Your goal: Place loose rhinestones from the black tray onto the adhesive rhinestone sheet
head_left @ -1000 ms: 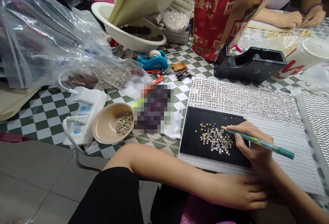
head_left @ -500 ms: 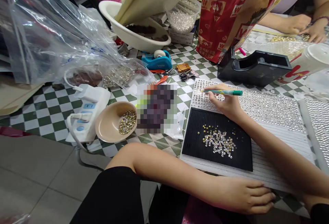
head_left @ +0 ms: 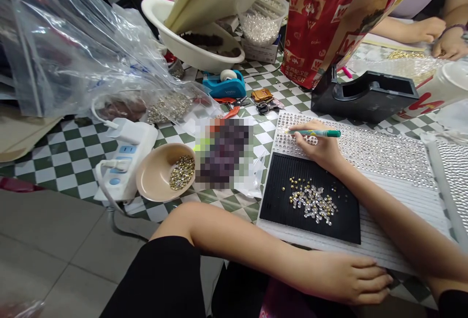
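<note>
My right hand (head_left: 321,148) is closed on a green pen tool (head_left: 317,133), its tip touching the far left rows of a white grooved board (head_left: 395,211) filled with small rhinestones (head_left: 365,147). Just below the hand lies a black ridged tray (head_left: 278,196) holding a loose pile of gold and silver rhinestones (head_left: 311,199). My left hand (head_left: 347,279) rests flat, fingers stretched out, at the near edge of the table below the board, holding nothing.
A beige bowl of rhinestones (head_left: 153,181) and a white power strip (head_left: 126,157) sit left. Behind are a black tape dispenser (head_left: 365,96), blue tape dispenser (head_left: 224,85), red bag (head_left: 321,21), white basin (head_left: 190,50) and plastic bags (head_left: 73,50). Another person's hands (head_left: 438,33) work at far right.
A second ago my right hand held the pen over the pile on the black tray. It has since moved up to the board's far left rows and stays there.
</note>
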{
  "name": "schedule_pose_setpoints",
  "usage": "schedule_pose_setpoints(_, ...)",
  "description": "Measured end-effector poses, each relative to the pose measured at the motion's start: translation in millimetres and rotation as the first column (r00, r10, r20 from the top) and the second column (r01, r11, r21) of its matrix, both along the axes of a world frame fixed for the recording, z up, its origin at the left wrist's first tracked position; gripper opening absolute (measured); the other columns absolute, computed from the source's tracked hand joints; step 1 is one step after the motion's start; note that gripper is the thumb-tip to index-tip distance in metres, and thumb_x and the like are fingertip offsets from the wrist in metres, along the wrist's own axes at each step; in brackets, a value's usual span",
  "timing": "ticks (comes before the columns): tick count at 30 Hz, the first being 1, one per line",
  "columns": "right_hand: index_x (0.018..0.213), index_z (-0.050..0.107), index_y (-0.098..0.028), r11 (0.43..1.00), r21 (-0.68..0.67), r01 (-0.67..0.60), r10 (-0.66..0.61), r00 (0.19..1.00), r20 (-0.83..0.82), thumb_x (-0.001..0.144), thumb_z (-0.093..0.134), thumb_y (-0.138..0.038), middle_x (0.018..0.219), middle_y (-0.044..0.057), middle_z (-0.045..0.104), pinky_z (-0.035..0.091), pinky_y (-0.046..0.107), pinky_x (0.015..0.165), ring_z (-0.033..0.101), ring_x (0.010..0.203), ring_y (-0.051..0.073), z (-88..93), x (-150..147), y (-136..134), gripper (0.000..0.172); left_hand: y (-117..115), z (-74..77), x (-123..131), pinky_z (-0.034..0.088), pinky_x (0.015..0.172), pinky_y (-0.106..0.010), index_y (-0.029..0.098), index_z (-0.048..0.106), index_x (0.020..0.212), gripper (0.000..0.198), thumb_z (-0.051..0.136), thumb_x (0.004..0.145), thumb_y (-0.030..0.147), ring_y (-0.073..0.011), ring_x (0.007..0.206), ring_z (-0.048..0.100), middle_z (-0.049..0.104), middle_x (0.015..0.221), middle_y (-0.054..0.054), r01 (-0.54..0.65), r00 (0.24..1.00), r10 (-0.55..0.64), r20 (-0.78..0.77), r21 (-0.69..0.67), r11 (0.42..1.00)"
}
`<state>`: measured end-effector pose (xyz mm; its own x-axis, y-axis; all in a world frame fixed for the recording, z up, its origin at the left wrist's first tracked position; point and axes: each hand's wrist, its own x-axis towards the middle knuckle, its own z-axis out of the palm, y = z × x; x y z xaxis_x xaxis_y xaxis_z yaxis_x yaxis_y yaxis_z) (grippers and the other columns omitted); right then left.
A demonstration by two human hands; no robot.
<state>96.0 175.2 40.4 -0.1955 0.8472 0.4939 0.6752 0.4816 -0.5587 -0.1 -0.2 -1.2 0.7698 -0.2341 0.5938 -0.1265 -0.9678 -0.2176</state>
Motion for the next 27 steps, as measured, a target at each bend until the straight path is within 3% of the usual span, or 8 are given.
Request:
schedule_pose_setpoints(5,0.090,0.072,-0.022,1.000,-0.009,-0.004,0.004,1.000,-0.004,0.088,0.059,-0.024,0.087,0.004,0.075,0.054,0.039,0.077,0.067,0.079,0.019,1.2,0.0,1.6,0.014,-0.5,0.3,0.1,0.046,0.105,-0.023,0.036,0.069,0.115,0.053,0.026,0.090,0.017,-0.0071,0.116,0.063,0.068,0.128,0.006,-0.008,1.000,0.008,-0.010,0.002,1.000)
schedule_pose_setpoints(9,0.091,0.072,-0.024,0.999,0.033,0.023,-0.022,0.999,-0.027,0.087,0.058,-0.021,0.088,0.003,0.076,0.054,0.039,0.078,0.067,0.080,0.019,17.4,2.6,-6.7,0.015,2.5,1.5,-1.0,0.047,0.105,-0.024,0.033,0.069,0.116,0.051,0.028,0.090,0.017,-0.0082,0.115,0.064,0.068,0.128,0.003,0.008,1.000,-0.008,0.006,0.000,1.000)
schedule_pose_setpoints(15,0.092,0.072,-0.026,0.999,0.034,0.029,-0.030,0.999,0.017,0.085,0.059,-0.014,0.078,0.000,0.074,0.051,0.034,0.064,0.063,0.065,0.016,39.1,12.0,-68.4,0.019,2.3,2.7,-2.4,0.047,0.106,-0.024,0.034,0.069,0.115,0.051,0.029,0.090,0.016,-0.0094,0.115,0.064,0.068,0.129,0.001,0.028,0.999,-0.029,-0.025,-0.014,1.000)
schedule_pose_setpoints(19,0.100,0.070,-0.026,0.999,0.032,0.019,-0.020,1.000,0.019,0.081,0.059,-0.006,0.076,0.000,0.071,0.050,0.031,0.059,0.059,0.062,0.015,30.6,16.3,-113.2,0.029,-2.0,3.1,-3.0,0.037,0.119,-0.030,0.041,0.062,0.123,0.054,0.029,0.090,0.015,-0.0095,0.130,0.054,0.061,0.137,0.012,0.004,0.983,0.004,-0.185,0.043,0.999)
schedule_pose_setpoints(21,0.103,0.069,-0.025,0.999,0.031,0.021,-0.022,1.000,0.014,0.080,0.059,-0.004,0.076,0.001,0.070,0.050,0.031,0.058,0.058,0.063,0.015,23.9,17.1,-125.8,0.033,-2.8,1.5,-2.0,0.035,0.121,-0.034,0.041,0.063,0.122,0.053,0.030,0.090,0.015,-0.0111,0.133,0.052,0.062,0.136,0.013,0.014,0.984,-0.008,-0.177,0.032,0.999)
schedule_pose_setpoints(24,0.106,0.069,-0.024,0.999,0.029,0.025,-0.026,1.000,0.016,0.080,0.059,-0.004,0.077,0.002,0.070,0.050,0.031,0.058,0.057,0.064,0.016,16.7,17.7,-132.5,0.034,-2.0,-0.3,-0.4,0.039,0.119,-0.036,0.038,0.066,0.119,0.052,0.030,0.090,0.014,-0.0128,0.128,0.056,0.066,0.131,0.010,0.058,0.990,-0.059,-0.131,-0.010,0.998)
schedule_pose_setpoints(27,0.105,0.069,-0.023,0.999,0.036,0.023,-0.024,1.000,0.014,0.080,0.059,-0.004,0.076,0.001,0.070,0.051,0.031,0.058,0.058,0.063,0.015,13.6,18.0,-132.2,0.033,-0.9,3.0,-1.3,0.036,0.120,-0.034,0.039,0.063,0.122,0.053,0.029,0.091,0.015,-0.0106,0.131,0.054,0.063,0.134,0.012,0.042,0.978,-0.037,-0.205,0.019,0.999)
